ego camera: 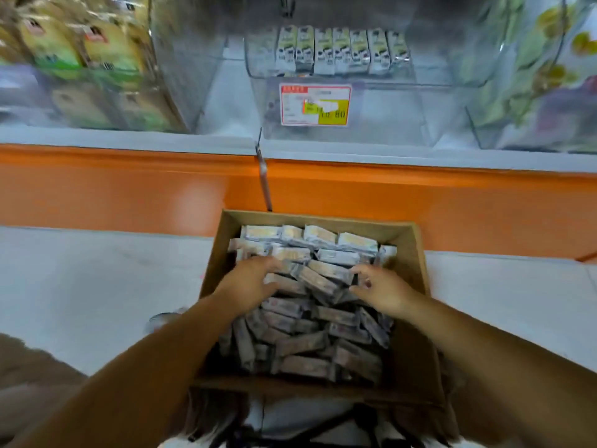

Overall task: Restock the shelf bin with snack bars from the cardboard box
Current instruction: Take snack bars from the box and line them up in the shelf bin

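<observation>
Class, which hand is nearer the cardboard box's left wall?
Left. The left hand grips snack bars beside the left wall; the right hand is across the cardboard box, near the opposite wall.

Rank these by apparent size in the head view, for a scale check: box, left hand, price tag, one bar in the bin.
1. box
2. left hand and price tag: about alike, tag farther away, so unranked
3. bin bar

1. The cardboard box (416, 250) is open on top, and loose snack bars (310, 321) fill it (wall to wall).
2. The front half of the shelf bin (403, 111) lies free; upright packets (339, 51) line its back.
3. Its clear front wall, bearing a price label (315, 105), stands before that room.
4. A full left bin (97, 76) and right bin (533, 92) flank it.
</observation>
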